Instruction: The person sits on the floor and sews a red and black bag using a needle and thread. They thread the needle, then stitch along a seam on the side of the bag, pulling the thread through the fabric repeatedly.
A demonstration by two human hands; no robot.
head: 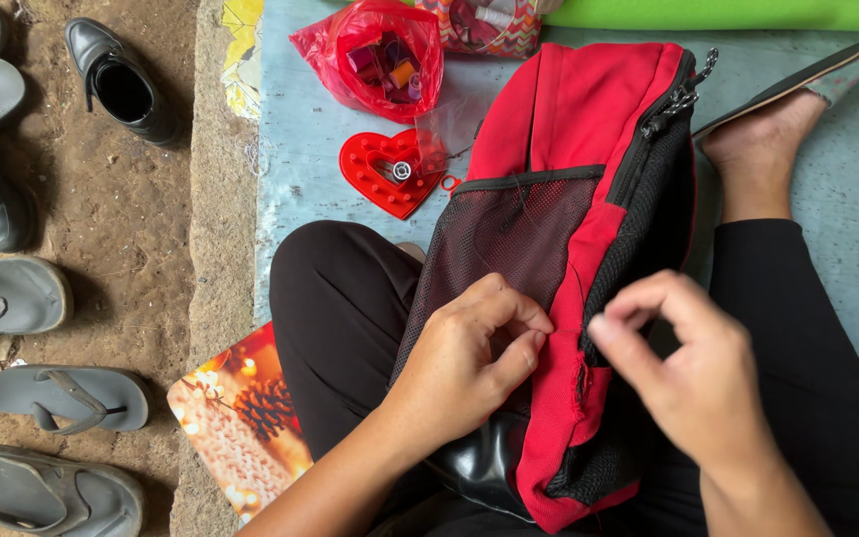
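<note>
The left hand (474, 348) pinched the red backpack (589, 199) at its mesh pocket; the right hand (688, 368), at three o'clock, pinched its fingertips together, holding what I couldn't tell.

Hidden and cut-off parts

Right hand (693, 383) blurred, whatever it pinches too small to tell; bag (589, 199) bottom hidden at 6 o'clock; sandals (12, 298) cut off at 9 o'clock.
</note>
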